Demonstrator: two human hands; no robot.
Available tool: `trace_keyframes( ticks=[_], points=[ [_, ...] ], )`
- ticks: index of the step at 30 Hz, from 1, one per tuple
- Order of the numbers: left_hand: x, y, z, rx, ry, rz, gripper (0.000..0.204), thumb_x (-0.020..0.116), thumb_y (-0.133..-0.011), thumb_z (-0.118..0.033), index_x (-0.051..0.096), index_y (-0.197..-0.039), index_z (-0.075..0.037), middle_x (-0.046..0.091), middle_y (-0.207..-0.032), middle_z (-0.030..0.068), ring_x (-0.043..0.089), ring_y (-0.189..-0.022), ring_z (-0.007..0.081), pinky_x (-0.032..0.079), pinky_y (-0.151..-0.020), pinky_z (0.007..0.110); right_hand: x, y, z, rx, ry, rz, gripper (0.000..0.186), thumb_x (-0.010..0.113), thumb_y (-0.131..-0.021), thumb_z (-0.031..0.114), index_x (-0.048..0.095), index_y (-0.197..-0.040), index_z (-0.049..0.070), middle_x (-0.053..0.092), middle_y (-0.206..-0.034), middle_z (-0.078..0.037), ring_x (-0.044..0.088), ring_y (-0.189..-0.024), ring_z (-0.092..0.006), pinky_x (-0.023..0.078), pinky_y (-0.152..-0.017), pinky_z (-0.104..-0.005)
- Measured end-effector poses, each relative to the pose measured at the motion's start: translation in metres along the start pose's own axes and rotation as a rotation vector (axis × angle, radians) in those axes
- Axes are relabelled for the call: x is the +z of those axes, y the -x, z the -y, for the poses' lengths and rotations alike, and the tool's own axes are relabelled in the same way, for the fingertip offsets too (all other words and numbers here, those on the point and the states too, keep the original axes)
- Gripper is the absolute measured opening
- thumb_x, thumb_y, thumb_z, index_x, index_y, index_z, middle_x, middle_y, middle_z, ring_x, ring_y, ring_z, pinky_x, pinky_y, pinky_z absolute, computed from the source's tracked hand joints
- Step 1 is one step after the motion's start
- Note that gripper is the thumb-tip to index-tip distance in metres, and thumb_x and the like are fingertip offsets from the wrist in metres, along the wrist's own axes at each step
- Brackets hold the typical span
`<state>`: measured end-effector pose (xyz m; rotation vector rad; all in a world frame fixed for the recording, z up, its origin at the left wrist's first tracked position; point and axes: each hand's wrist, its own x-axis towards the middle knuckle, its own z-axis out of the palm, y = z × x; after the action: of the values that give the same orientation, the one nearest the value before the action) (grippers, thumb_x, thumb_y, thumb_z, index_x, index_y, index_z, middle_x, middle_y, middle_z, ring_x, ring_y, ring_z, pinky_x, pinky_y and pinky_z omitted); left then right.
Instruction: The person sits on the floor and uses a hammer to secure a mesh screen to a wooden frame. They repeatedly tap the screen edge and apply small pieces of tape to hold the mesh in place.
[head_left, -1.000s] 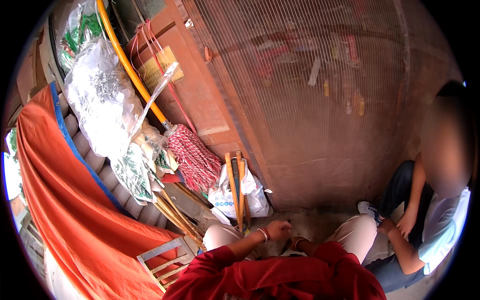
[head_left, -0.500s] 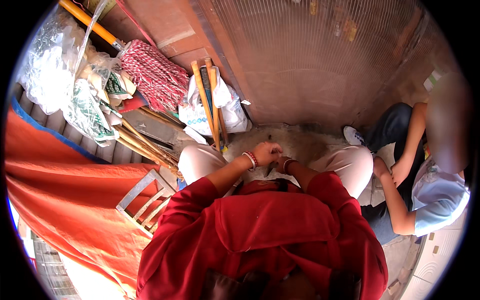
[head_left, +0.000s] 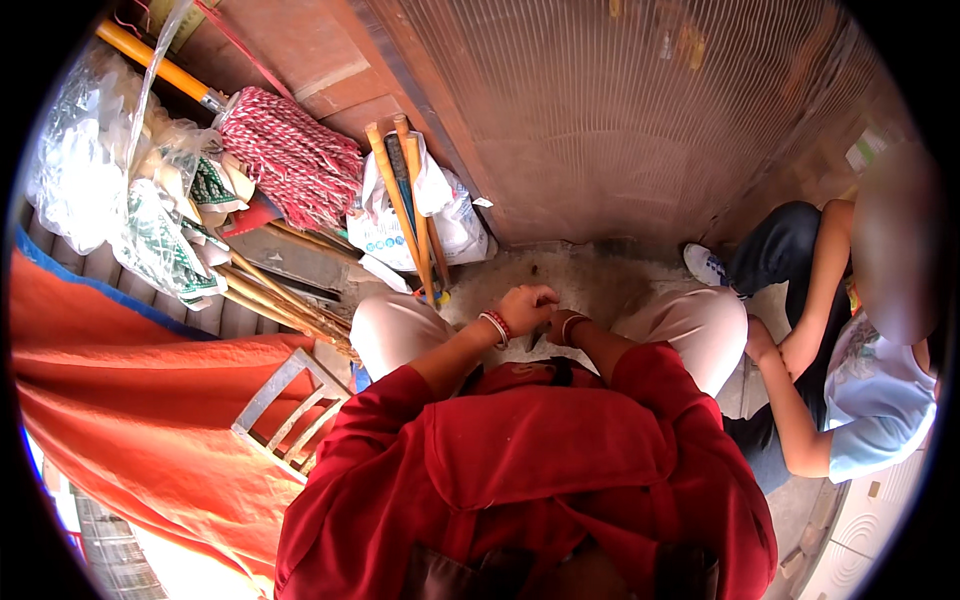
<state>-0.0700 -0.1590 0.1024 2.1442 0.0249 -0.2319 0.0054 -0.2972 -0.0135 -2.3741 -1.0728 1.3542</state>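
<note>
curling shut, left hand (head_left: 524,306) meets right hand (head_left: 562,326) between knees.

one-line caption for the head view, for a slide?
Seated person's left hand and right hand meet between the knees; red mop leans behind.

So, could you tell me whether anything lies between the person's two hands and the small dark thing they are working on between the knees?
Nothing visible does. The left hand and the right hand are close together over the small dark thing, with no other object between them. Whether either hand actually grips it is too small to tell.
</note>
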Motion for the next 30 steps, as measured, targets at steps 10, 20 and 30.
trace_keyframes(
  ticks=[10, 20, 30],
  points=[
    [0.006, -0.006, 0.004, 0.052, -0.055, -0.041, 0.021, 0.063, -0.082, -0.016, 0.066, -0.101, -0.007, 0.069, -0.09, 0.0144, 0.068, -0.085, 0.0262, 0.053, -0.075, 0.035, 0.027, -0.05, -0.023, -0.108, 0.027, -0.037, 0.043, 0.054, -0.079, 0.016, 0.057, -0.12, 0.003, 0.06, -0.119, -0.021, 0.058, -0.111, -0.0326, 0.048, -0.09, -0.0378],
    [0.034, -0.009, 0.041, -0.016, -0.024, 0.009, 0.025, 0.063, -0.083, -0.022, 0.066, -0.102, -0.006, 0.068, -0.092, 0.0159, 0.066, -0.085, 0.0287, 0.051, -0.078, 0.037, 0.016, -0.022, -0.011, -0.25, -0.099, -0.17, 0.035, 0.047, -0.089, 0.02, 0.059, -0.119, 0.008, 0.063, -0.114, -0.017, 0.061, -0.102, -0.0324, 0.049, -0.084, -0.0388],
    [0.037, -0.032, 0.093, -0.424, 0.368, 0.06, 0.022, 0.059, -0.09, -0.017, 0.064, -0.107, -0.002, 0.069, -0.086, 0.0077, 0.068, -0.074, 0.0143, 0.054, -0.063, 0.027, 0.007, -0.047, -0.028, -0.082, 0.293, -0.326, 0.029, 0.05, -0.089, 0.026, 0.072, -0.094, 0.008, 0.069, -0.097, -0.016, 0.068, -0.09, -0.0302, 0.054, -0.079, -0.0407]
  ],
)
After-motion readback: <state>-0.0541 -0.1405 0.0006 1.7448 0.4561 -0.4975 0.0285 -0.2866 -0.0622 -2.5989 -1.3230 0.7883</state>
